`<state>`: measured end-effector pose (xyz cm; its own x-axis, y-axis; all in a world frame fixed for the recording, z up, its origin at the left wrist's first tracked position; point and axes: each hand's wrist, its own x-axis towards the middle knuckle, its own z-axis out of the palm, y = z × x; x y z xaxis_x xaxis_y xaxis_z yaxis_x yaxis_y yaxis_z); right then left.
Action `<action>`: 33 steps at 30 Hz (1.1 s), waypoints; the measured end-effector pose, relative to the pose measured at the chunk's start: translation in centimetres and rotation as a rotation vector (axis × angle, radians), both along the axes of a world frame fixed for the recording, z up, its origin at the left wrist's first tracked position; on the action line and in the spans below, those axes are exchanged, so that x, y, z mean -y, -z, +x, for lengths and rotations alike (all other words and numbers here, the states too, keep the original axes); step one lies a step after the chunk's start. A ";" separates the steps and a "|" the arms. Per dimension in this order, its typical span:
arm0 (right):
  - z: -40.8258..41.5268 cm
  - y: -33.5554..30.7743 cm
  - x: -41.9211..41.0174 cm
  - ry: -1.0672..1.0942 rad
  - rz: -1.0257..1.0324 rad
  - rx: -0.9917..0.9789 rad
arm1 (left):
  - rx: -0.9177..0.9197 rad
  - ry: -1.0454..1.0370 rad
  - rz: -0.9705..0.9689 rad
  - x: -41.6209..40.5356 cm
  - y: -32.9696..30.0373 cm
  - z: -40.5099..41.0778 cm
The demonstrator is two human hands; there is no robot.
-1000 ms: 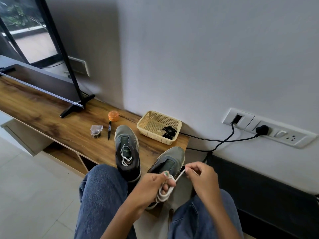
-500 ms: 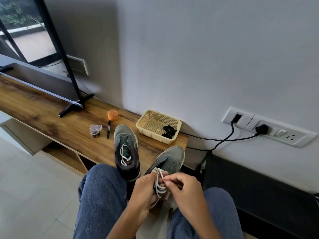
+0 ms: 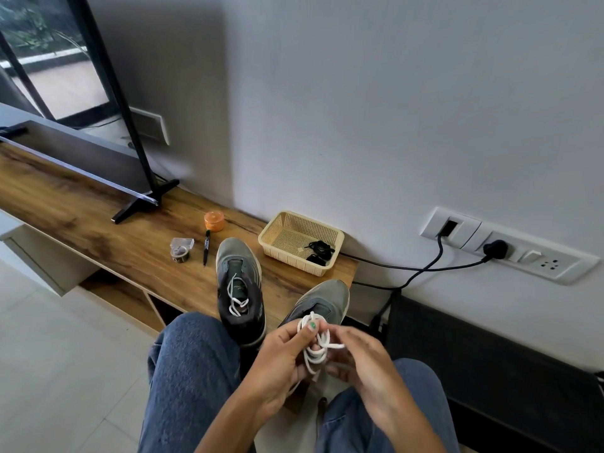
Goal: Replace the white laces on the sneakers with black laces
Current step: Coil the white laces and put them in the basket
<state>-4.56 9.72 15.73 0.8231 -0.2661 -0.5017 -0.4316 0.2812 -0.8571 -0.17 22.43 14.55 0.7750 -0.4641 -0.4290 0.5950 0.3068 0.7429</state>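
- Down by the knees, the left hand (image 3: 281,358) has its grip on a bunch of white lace (image 3: 315,346), with loops wound round its fingers.
- The right hand (image 3: 361,361) is blurry, but its fingertips pinch the loose end of that same lace.
- Just behind the hands sits the right sneaker (image 3: 322,300) at the edge of the wooden worktop (image 3: 98,230). Its lace holes are hidden by the hands.
- The left sneaker (image 3: 240,286) stands beside it and has some white lace (image 3: 237,295) in it.
- A tan basket (image 3: 302,241) sits near the wall, behind the sneakers, with the black laces (image 3: 318,251) inside.
- To the left of the sneakers lie a black pen (image 3: 206,246), an orange tub (image 3: 214,220) and a small clear packet (image 3: 181,250).
- A TV (image 3: 81,132) stands far left on the worktop.
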 end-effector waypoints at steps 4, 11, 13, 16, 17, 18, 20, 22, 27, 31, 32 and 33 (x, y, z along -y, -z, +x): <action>-0.2 0.2 -0.3 -0.030 0.251 -0.021 | 0.071 0.074 0.071 -0.1 -0.1 0.0; -0.1 0.9 0.3 -0.015 0.453 -0.072 | 0.143 0.156 0.163 -0.4 0.5 0.3; 0.0 1.1 0.5 -0.009 0.490 -0.114 | 0.157 0.192 0.179 -0.5 0.5 0.4; 0.1 1.2 0.7 -0.009 0.477 -0.143 | 0.176 0.208 0.208 -0.5 0.5 0.4; 0.1 1.2 0.6 -0.011 0.456 -0.152 | 0.188 0.207 0.220 -0.4 0.5 0.4; 0.2 1.4 0.5 -0.006 0.442 -0.162 | 0.210 0.201 0.245 -0.3 0.4 0.2; 0.2 1.5 0.3 0.016 0.430 -0.169 | 0.321 0.171 0.351 -0.1 0.5 0.1; 0.0 1.3 0.2 0.027 0.438 -0.169 | 0.448 0.107 0.503 0.0 0.9 0.1; -0.2 1.0 0.5 -0.010 0.382 -0.161 | 0.461 -0.036 0.632 -0.3 0.8 0.3; 0.1 1.3 -0.2 -0.045 0.333 -0.189 | 0.468 -0.007 0.586 -0.2 0.6 0.0; 0.1 1.5 -0.2 -0.042 0.338 -0.189 | 0.450 0.008 0.554 -0.2 0.7 0.1; 0.2 1.7 -0.2 -0.028 0.360 -0.191 | 0.436 0.021 0.529 -0.3 0.8 0.2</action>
